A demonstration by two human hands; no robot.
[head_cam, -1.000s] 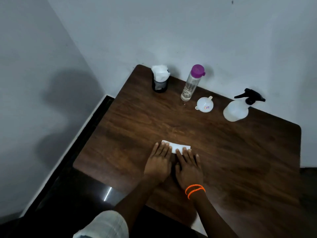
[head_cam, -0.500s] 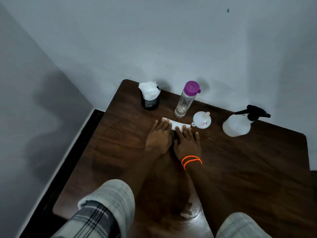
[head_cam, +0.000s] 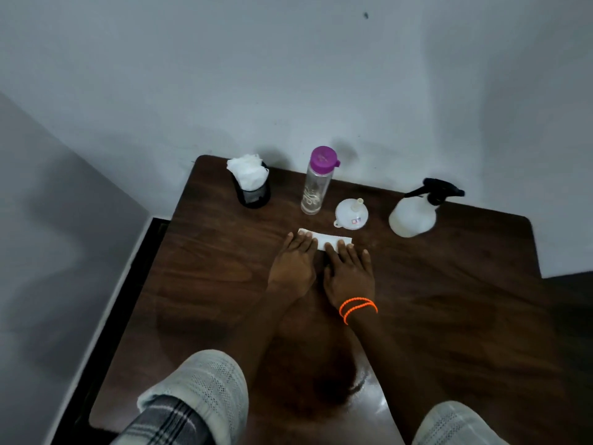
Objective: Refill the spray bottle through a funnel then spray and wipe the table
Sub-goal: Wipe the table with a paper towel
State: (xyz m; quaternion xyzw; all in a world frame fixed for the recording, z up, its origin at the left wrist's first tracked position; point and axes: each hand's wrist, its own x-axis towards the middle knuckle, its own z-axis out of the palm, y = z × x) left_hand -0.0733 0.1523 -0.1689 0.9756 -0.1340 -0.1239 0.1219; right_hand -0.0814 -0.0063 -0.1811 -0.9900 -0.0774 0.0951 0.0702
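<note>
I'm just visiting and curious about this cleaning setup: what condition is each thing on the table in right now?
Spray bottle: upright, black trigger head on.
Funnel: lying upside down on the table, spout up, not in any bottle.
Water bottle: upright, purple cap closed, little water left.
Folded tissue: flat on the table, pressed under both hands.
Tissue holder: upright, stuffed with white tissues.
Left hand: open, palm down.
Right hand: open, palm down.

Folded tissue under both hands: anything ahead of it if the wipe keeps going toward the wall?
Yes. The funnel sits just beyond the folded tissue, and the water bottle stands slightly left of it. Left hand and right hand press flat on the tissue.
</note>
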